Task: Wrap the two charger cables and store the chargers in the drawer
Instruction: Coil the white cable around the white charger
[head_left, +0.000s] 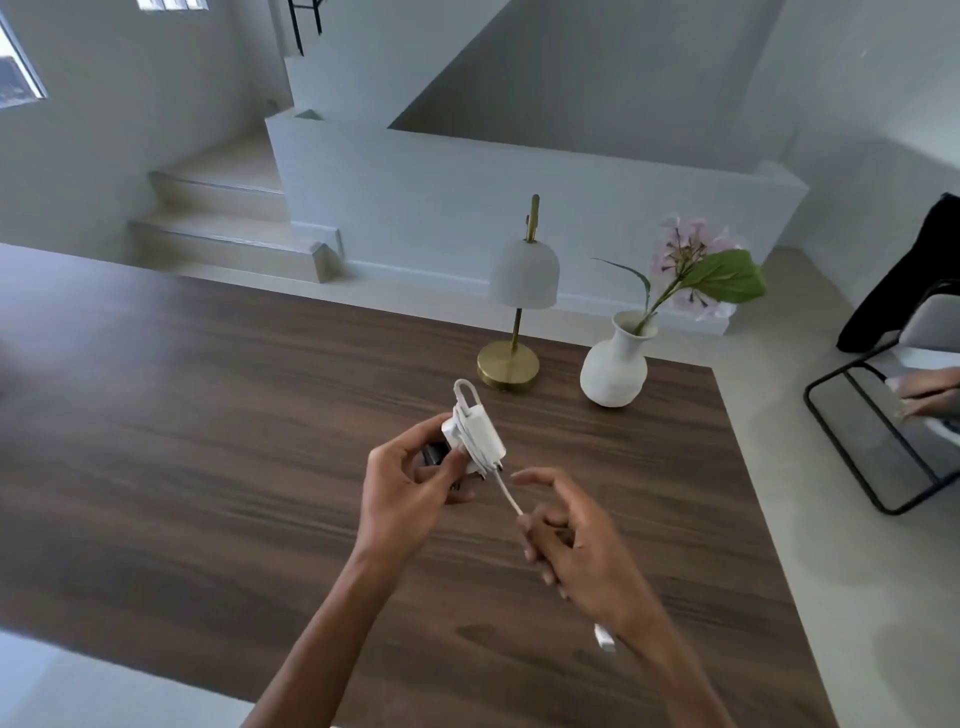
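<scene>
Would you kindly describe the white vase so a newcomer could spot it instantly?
Find the dark wooden table and look to its far right corner. The white vase stands there beside a brass-based lamp. It alone holds a pink flower.

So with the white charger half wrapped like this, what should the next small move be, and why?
Probably another turn of the loose cable around the white charger. The left hand holds the charger with several loops already on it, while a free length runs into the right hand and its connector end hangs below the wrist.
</scene>
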